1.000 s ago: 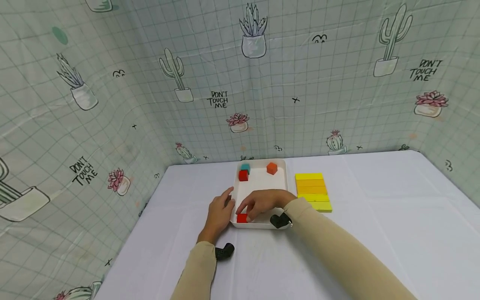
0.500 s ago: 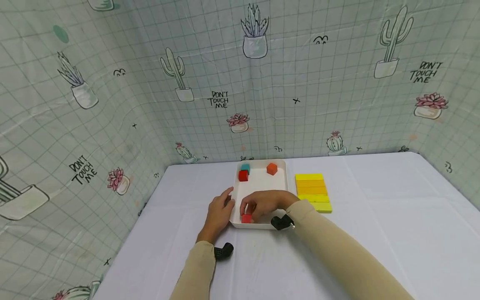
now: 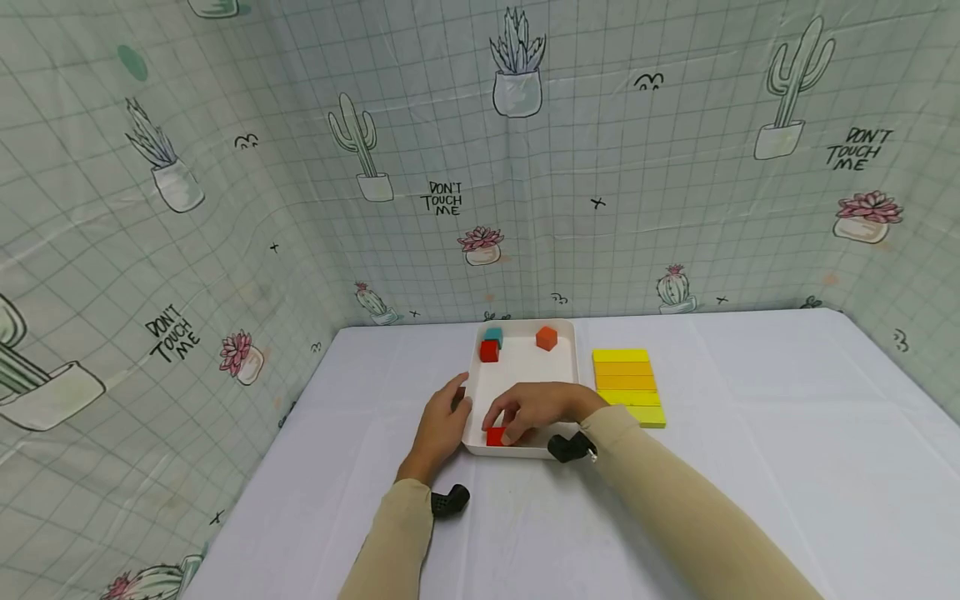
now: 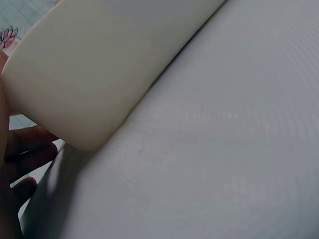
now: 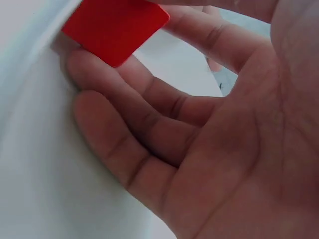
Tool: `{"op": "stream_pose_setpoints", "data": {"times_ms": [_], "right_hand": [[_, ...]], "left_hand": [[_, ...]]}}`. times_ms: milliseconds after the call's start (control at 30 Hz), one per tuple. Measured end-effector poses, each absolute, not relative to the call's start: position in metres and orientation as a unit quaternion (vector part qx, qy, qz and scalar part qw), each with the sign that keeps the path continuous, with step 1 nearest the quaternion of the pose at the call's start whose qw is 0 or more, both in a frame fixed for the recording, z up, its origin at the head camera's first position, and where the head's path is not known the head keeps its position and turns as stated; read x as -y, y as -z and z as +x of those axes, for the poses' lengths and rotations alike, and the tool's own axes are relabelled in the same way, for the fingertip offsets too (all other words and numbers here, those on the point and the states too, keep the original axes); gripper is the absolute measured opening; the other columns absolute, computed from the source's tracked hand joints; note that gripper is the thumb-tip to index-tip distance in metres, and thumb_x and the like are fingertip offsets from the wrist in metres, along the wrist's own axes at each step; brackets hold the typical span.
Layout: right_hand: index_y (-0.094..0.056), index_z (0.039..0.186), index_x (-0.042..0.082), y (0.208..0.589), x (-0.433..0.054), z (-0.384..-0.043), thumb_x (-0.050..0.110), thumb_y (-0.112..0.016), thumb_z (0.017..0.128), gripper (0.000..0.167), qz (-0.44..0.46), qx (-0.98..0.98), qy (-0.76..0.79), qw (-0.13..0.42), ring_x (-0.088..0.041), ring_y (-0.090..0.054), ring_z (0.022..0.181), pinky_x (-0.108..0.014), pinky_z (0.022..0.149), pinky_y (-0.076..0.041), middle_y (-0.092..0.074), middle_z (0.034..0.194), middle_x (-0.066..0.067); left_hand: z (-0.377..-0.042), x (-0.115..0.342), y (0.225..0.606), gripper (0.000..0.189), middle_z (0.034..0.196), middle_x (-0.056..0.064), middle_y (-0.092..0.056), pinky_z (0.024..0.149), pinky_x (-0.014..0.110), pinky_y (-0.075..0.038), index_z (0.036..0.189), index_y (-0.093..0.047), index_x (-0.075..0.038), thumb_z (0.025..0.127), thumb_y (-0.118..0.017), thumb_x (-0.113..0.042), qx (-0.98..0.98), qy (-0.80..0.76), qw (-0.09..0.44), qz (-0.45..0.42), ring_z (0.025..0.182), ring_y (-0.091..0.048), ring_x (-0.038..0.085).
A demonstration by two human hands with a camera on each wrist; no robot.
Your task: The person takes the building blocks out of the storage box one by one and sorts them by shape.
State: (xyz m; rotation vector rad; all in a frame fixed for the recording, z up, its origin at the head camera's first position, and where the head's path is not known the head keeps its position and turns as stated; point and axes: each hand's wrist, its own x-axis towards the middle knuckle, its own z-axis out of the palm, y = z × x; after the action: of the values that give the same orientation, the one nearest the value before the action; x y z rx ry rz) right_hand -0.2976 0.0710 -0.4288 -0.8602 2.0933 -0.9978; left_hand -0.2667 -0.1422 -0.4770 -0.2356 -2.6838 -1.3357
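Red block [image 3: 496,437] in your head view: it sits inside the white tray [image 3: 517,371], close to the near wall and left of centre, and your right hand [image 3: 536,404] pinches it — fingers bent down behind, thumb at its right side. Your left hand [image 3: 442,429] lies at the tray's left edge, fingers loosely bent, with no block in it. At the tray's far end are a second red cube [image 3: 489,352], a teal cube [image 3: 493,333] just behind it and an orange cube [image 3: 547,338] to their right; yellow and orange strips [image 3: 625,356] lie beside the tray. Your left wrist view gives the tray's outer wall, fingers close by its end; you cannot tell how firmly they press. Your right wrist view shows the block's flat face and crisp edges, with the spare fingers curled beside it. Judging by looks, expect it light, stiff and hardly fragile, perhaps slick on its smooth faces — so take two opposite sides squarely, off the corners.
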Motion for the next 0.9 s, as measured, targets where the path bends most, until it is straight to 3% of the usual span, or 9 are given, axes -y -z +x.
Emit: {"op": "stream_pose_setpoints", "data": {"times_ms": [200,400,900], "right_hand": [[-0.072,0.113,0.021,0.43,-0.077,-0.295,0.014,-0.071,0.088,0.026,-0.313,-0.796,0.406,0.322,-0.02,-0.063,0.085,-0.031,0.076,-0.054,-0.07,0.096,-0.003],[-0.067,0.118,0.011,0.415,-0.088,-0.293,0.015,-0.069,0.09,0.029,-0.273,-0.769,0.482,0.318,-0.031,-0.068,0.093,-0.038,0.081,-0.058,-0.07,0.103,-0.011],[-0.063,0.124,0.007,0.421,-0.102,-0.277,0.023,-0.07,0.093,0.036,-0.219,-0.749,0.586,0.218,-0.038,-0.064,0.101,-0.038,0.084,-0.057,-0.067,0.113,-0.013]], "left_hand": [[-0.267,0.142,0.478,0.046,0.129,0.015,-0.063,0.109,0.051,-0.039,0.148,-0.051,-0.011,0.102,-0.051,-0.018,0.891,0.441,0.068,-0.08,0.124,-0.055,0.03],[-0.267,0.142,0.476,0.046,0.129,0.015,-0.063,0.108,0.053,-0.04,0.148,-0.05,-0.011,0.103,-0.051,-0.018,0.893,0.439,0.064,-0.078,0.122,-0.056,0.031],[-0.268,0.139,0.477,0.046,0.127,0.014,-0.063,0.105,0.052,-0.043,0.149,-0.049,-0.014,0.103,-0.05,-0.019,0.897,0.434,0.061,-0.065,0.118,-0.056,0.03]]}}
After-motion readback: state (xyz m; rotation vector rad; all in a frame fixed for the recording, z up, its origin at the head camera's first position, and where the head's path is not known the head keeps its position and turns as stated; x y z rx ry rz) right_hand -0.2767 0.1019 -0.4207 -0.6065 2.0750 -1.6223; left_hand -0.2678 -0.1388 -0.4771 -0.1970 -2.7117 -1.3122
